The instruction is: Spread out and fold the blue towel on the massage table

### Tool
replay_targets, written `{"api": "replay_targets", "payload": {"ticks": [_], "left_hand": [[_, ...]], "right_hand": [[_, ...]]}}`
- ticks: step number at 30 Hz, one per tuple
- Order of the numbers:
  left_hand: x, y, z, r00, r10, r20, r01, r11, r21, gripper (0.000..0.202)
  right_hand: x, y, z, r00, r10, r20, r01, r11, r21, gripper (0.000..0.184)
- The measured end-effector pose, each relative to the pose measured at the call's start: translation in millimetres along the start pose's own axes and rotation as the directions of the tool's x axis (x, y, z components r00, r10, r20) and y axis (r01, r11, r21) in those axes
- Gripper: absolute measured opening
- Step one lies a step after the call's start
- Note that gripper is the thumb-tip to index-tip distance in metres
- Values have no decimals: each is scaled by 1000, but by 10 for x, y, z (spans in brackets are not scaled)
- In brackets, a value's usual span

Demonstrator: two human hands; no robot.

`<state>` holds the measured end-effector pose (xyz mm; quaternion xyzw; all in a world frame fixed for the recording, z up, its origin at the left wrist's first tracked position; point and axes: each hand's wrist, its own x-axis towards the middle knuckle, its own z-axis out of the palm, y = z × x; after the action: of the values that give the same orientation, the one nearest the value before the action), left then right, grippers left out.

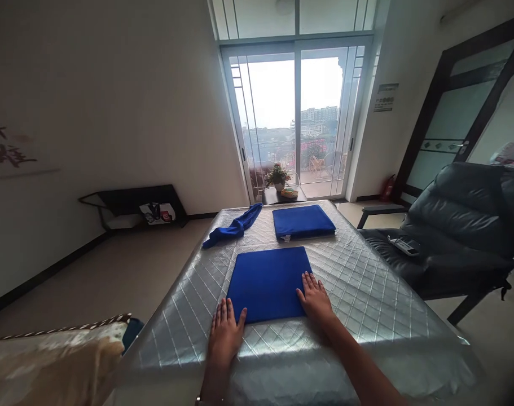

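Note:
A flat blue cloth (269,282), folded into a neat square, lies on the table right before me. My left hand (226,332) rests at its near left corner, palm down, fingers stretched out. At the cloth's right edge lies my right hand (315,296), also flat with its fingers extended. Farther back on the table sits a thicker folded stack of blue cloth (304,221) with a small white tag at its near side. To the left of that stack, a crumpled blue cloth (235,226) stretches diagonally near the table's far left edge.
A silver quilted cover (367,293) drapes the table. On the right stands a black armchair (464,225) with a white device (404,246) on its seat. A potted plant (277,177) is beyond the table, before glass sliding doors. Patterned fabric (57,361) is at lower left.

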<state>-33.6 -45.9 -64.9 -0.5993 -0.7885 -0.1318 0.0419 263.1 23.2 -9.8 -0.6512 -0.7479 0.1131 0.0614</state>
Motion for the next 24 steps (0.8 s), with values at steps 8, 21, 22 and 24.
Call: {"api": "replay_targets", "payload": {"ticks": [8,21,22,24], "left_hand": [[18,-121,49,998,29,63,-31,999,40,95],[381,1581,-297,800,565,201,-536,824,-184,81],[399,1720,-276,778,592,209,-560,805,-196,80],[428,1888,-227,759,611,227,-575,791,-208,80]], "right_hand": [[4,8,6,1000,1,-8,-1,999,45,69],[8,27,22,1000,-12,-2,12,1000,8,67],[8,32,27,1000,-15,1,15,1000,-5,65],[8,41,36,1000,-29,4,29,999,-26,64]]}}
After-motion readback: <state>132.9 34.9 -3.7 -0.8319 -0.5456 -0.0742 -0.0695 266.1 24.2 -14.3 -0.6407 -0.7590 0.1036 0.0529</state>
